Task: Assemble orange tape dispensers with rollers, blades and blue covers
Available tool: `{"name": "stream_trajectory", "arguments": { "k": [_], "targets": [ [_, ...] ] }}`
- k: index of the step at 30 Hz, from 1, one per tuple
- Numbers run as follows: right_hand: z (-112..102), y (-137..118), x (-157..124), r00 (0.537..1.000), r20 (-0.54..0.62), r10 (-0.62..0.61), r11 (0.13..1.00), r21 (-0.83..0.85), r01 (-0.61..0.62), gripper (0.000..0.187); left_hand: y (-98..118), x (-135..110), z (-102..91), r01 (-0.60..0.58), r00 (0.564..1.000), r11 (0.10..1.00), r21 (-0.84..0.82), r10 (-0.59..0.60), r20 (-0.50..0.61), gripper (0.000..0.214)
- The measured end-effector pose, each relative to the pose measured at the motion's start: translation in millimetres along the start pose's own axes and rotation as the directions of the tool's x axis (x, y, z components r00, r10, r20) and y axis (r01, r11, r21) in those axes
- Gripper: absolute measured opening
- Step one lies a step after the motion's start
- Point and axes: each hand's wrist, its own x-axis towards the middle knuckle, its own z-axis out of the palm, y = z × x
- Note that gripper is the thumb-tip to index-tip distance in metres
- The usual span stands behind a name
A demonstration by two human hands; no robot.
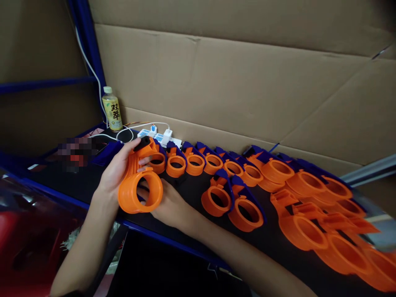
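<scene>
In my left hand [113, 177] is an orange tape dispenser [123, 194] with a black piece at its upper end. The thumb lies along the top and the fingers wrap round the far side of the handle. The dispenser's round ring faces me, tilted slightly to the right. Directly behind that ring is my right hand [167, 202], its fingers curled and mostly hidden. Some of them show dimly through the ring's hole, and I cannot make out what they grip. A row of orange-and-blue tape dispensers [194, 161] stands just beyond my hands.
Two more orange-and-blue dispensers [246, 212] stand right of my right forearm. Several orange dispenser bodies [306, 233] crowd the right side of the black table [188, 198]. At the back are a power strip [173, 142] with cables and a yellow-labelled bottle [111, 109], before a cardboard wall [216, 82].
</scene>
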Motion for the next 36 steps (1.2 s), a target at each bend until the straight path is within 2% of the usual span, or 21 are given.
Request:
{"name": "stream_trajectory", "arguments": {
  "k": [4,7,10,13,15,17,19,21,23,26,29,32,36],
  "targets": [
    [18,-1,13,0.996,-0.011,0.084,0.985,0.149,-0.082,0.018,0,2,0.4,0.006,1.000,1.000,0.000,-0.006,0.021,0.017],
    [20,-1,13,0.990,-0.007,0.143,0.974,0.177,-0.139,0.017,0,5,-3.2,0.033,0.998,0.999,0.031,-0.034,0.046,0.019],
    [10,2,9,0.986,0.004,0.167,0.973,0.158,-0.166,0.021,0,7,-7.6,0.036,0.998,0.997,0.069,-0.039,0.056,0.020],
    [-11,13,8,0.979,-0.035,0.203,0.961,0.199,-0.192,0.027,0,9,-10.4,0.044,0.997,0.995,0.084,-0.049,0.060,0.023],
    [-30,25,9,0.945,-0.144,0.293,0.925,0.294,-0.242,0.031,-2,10,-9.4,0.026,0.998,0.996,0.082,-0.030,0.051,0.023],
    [-47,40,10,0.866,-0.252,0.431,0.849,0.439,-0.295,0.034,-6,10,-5.5,-0.011,1.000,0.996,0.084,0.009,0.025,0.021],
    [-61,54,11,0.789,-0.280,0.547,0.752,0.579,-0.316,0.040,-14,11,0.4,-0.027,1.000,0.995,0.095,0.027,0.004,0.019],
    [-70,63,10,0.766,-0.264,0.586,0.693,0.653,-0.305,0.047,-24,12,6.3,-0.016,1.000,0.995,0.100,0.015,0.011,0.019],
    [-77,65,8,0.771,-0.263,0.580,0.701,0.643,-0.308,0.052,-33,13,11.1,-0.016,1.000,0.995,0.101,0.014,0.020,0.019],
    [-82,57,5,0.786,-0.268,0.557,0.758,0.550,-0.350,0.058,-43,15,15.9,-0.039,0.999,0.994,0.099,0.039,0.005,0.021],
    [-83,47,5,0.792,-0.280,0.542,0.789,0.495,-0.365,0.056,-47,15,19.1,-0.088,0.996,0.992,0.092,0.090,-0.020,0.022],
    [-79,42,6,0.795,-0.266,0.545,0.787,0.491,-0.374,0.054,-51,14,20.5,-0.090,0.995,0.992,0.086,0.093,-0.036,0.024],
    [-77,47,3,0.855,-0.165,0.491,0.756,0.568,-0.325,0.057,-52,15,18.8,-0.116,0.991,0.990,0.074,0.121,-0.057,0.026]
  ]
}}
